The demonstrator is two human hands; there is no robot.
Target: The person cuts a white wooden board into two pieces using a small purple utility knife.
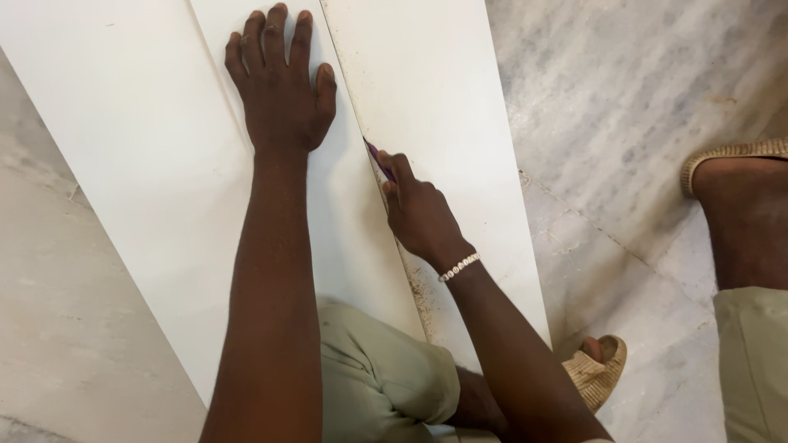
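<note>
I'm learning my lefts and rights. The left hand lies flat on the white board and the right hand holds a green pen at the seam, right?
Almost. The pen in the right hand is purple, not green, as the head view shows. The left hand does lie flat on the white board.

- The left hand [281, 86] lies flat, fingers [275, 33] spread, on a white panel [139, 139].
- The right hand [419, 215], beaded bracelet [459, 267] at the wrist, grips a purple tool [379, 160] at the seam beside a second white panel [443, 107].
- Both panels rest on the marble floor [624, 107]; a woven sandal [597, 369] shows below.
</note>
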